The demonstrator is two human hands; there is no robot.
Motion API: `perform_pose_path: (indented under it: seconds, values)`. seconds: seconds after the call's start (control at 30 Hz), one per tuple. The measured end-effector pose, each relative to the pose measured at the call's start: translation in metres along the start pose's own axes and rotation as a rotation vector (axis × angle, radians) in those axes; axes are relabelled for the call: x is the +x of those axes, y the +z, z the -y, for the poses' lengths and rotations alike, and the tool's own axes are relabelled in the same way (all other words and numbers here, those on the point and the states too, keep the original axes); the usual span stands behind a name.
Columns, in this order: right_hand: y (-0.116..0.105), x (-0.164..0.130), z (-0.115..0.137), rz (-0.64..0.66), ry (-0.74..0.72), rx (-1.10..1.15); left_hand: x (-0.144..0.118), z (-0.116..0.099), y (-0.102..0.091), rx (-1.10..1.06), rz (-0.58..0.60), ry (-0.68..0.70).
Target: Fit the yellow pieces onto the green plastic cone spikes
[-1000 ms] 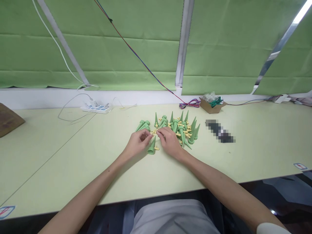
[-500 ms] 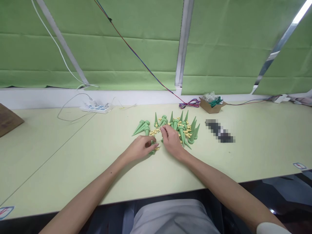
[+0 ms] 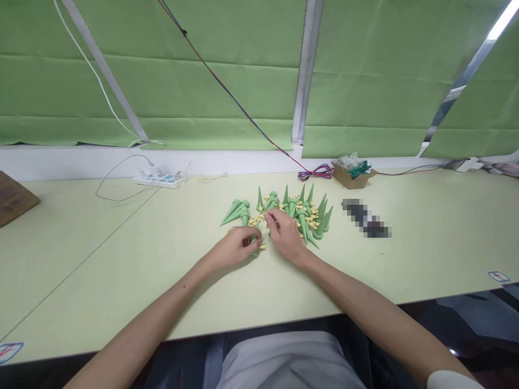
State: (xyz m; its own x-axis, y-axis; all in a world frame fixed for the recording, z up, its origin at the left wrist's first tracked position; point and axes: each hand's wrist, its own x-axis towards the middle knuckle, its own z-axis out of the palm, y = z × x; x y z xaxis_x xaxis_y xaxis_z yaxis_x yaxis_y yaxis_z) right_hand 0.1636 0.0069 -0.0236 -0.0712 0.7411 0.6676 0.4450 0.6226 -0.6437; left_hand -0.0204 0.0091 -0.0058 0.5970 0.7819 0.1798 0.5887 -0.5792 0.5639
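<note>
A heap of green plastic cone spikes [image 3: 302, 212] with small yellow bits [image 3: 255, 220] among them lies on the pale green table [image 3: 121, 254]. My left hand [image 3: 235, 249] is closed around one green cone [image 3: 253, 244] lying at the near side of the heap. My right hand [image 3: 286, 235] rests beside it, fingertips pinched together at the yellow bits; whether it holds one is hidden. A few more cones [image 3: 235, 212] lie just left of the heap.
A white power strip [image 3: 160, 179] with cables sits at the back left. A small cardboard box [image 3: 353, 174] of green wire and a coil of coloured cable [image 3: 314, 173] stand at the back right. A blurred dark object [image 3: 366, 218] lies right of the heap. A brown board [image 3: 14, 199] is at far left.
My left hand drew back from the yellow bits toward me and closed over the cone lying near the heap. My right hand shifted slightly and stays at the yellow bits.
</note>
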Motion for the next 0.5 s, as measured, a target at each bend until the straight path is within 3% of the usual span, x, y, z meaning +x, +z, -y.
perform_pose_path:
  seconds: [0.5]
  values:
    - [0.0015,-0.0018,0.0023,0.122,-0.093,0.02,0.0029,-0.0036,-0.0084,-0.264,-0.384,-0.157]
